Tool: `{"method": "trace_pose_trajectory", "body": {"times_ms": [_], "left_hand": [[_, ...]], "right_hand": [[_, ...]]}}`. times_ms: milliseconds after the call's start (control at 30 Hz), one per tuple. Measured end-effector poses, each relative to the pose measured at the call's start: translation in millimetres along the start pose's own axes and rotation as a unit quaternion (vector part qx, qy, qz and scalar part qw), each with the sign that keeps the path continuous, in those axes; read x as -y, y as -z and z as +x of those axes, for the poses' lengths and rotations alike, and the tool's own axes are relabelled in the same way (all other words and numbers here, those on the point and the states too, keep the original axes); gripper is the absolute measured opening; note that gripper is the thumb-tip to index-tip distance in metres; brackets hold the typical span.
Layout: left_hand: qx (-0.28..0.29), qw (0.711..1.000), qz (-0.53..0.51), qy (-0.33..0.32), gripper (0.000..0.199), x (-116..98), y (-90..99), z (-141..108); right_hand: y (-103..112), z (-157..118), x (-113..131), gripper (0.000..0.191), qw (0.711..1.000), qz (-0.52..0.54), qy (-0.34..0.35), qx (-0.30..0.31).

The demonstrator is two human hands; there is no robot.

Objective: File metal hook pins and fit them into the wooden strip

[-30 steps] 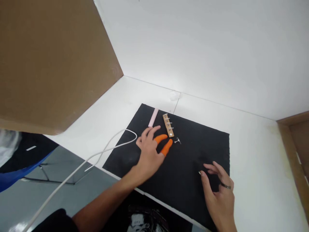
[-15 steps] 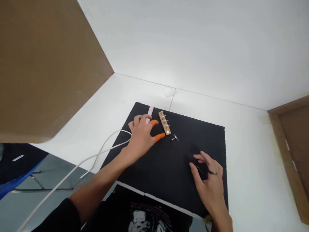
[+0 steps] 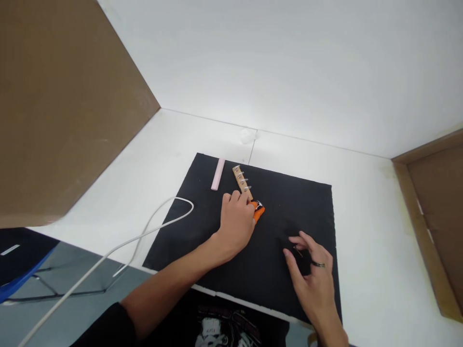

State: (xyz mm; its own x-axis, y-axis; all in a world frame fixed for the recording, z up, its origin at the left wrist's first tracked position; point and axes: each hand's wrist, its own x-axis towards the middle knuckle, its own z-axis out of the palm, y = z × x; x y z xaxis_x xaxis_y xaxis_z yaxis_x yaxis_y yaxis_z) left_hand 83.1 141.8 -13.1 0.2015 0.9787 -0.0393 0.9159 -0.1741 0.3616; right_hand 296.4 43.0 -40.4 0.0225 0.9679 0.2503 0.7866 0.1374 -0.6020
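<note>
My left hand (image 3: 238, 222) has orange covers on its thumb and index finger. Between those covers, it pinches a small silvery metal piece (image 3: 258, 205), partly hidden by the fingertips. Just behind the hand is a light wooden strip (image 3: 239, 180) bearing several silvery fittings with pale pegs; its near end lies close to my fingers. Low over the right part of the black mat (image 3: 278, 270), my right hand (image 3: 313, 270) is open with curved fingers, the thumb apart from the index finger. A thin gold-coloured pin (image 3: 298, 251) shows inside that curve; whether the hand touches it, I cannot tell.
A pink bar (image 3: 217, 174) lies on the mat's far left. The white cable (image 3: 159, 226) loops onto the mat's left edge. Brown panels stand at the left (image 3: 72, 106) and right (image 3: 430, 231) of the white table (image 3: 369, 212). A small translucent lump (image 3: 247, 136) sits at the back.
My left hand has moved right and nearer, away from the pink bar, and its spread thumb and index finger have closed on the silvery piece. My right hand keeps nearly the same pose.
</note>
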Motion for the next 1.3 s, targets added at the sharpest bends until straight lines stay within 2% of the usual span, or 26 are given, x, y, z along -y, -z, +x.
{"method": "trace_pose_trajectory", "body": {"times_ms": [200,500,1033,1300], "left_hand": [[0.0,0.999,-0.011,0.031,0.009,-2,-6.8,-1],[-0.004,0.995,-0.049,0.089,0.014,2,-15.2,-5],[-0.016,0.996,-0.069,0.063,0.013,10,-16.2,-16],[-0.025,0.994,-0.091,0.049,0.008,14,-18.6,-16]], "right_hand": [[8,-4,-6,0.043,1.0,-0.009,-0.02,-0.009],[7,-8,-5,0.042,1.0,-0.011,-0.012,-0.007],[8,-16,-15,0.041,0.999,-0.022,-0.008,-0.022],[8,-24,-11,0.043,0.999,-0.016,-0.02,-0.021]]}}
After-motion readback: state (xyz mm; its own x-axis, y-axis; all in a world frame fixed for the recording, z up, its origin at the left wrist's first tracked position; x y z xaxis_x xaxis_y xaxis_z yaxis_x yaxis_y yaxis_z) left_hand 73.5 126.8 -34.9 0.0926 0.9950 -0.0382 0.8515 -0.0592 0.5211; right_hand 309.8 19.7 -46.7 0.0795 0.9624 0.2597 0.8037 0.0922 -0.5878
